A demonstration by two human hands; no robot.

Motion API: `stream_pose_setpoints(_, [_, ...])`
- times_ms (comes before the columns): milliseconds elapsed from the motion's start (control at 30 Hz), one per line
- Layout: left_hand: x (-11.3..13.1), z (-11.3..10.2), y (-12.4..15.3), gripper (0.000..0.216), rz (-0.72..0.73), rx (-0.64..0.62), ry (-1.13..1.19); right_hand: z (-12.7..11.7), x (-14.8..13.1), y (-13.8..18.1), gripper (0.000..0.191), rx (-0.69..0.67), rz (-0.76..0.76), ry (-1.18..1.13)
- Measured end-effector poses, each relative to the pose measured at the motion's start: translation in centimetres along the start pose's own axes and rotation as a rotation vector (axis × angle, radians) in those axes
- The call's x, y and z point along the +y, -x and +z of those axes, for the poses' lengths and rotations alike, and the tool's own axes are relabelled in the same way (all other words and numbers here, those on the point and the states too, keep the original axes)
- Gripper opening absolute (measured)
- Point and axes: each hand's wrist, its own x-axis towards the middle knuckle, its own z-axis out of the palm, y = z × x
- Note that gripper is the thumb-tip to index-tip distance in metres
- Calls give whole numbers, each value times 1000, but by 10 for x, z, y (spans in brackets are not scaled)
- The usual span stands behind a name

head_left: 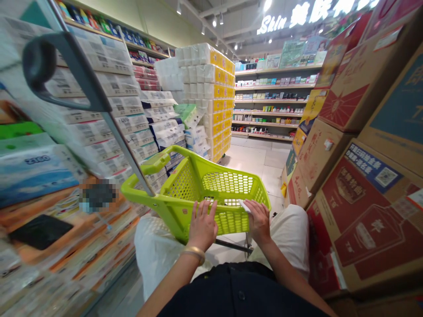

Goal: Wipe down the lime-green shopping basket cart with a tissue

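In front of me stands a lime-green shopping basket cart with perforated sides and a grey handle on a metal pole at its left. My left hand, with a gold bangle at the wrist, rests on the near rim, fingers stretched apart and holding nothing. Farther right along that rim, my right hand presses a folded white wipe against the edge. Most of the wipe is hidden under the fingers, so whether it is paper or cloth is unclear.
Stacked tissue packs line the left side, with a black phone-like slab lying on an orange carton. Tall tissue bundles stand ahead. Cardboard boxes crowd the right. Product shelves run across the back, beyond the tiled floor.
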Motion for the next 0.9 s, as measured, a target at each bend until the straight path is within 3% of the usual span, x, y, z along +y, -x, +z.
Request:
stream_pose_setpoints(100, [1,1,-1,63,-5,-2,1,-3,14,2,34,92,83,25])
stream_pose_setpoints(167, [3,0,-2,63,-13,2,1,0,7,2,33,104,103,37])
stream_pose_setpoints(367, [1,-3,0,62,-9,20,8,8,-24,4,39,-33,-39,-10])
stream_pose_setpoints(467, [-2,-3,1,62,-3,26,13,3,-6,6,37,-5,-27,-7])
stream_pose_setpoints(633, [-1,0,0,62,-14,21,10,-2,20,8,33,194,192,64])
stream_pose_setpoints(800, [-1,0,0,61,-27,21,13,9,-16,10,39,34,21,-16])
stream_pose_setpoints(900, [-3,0,1,61,-23,31,12,9,-20,11,43,-30,-55,-40])
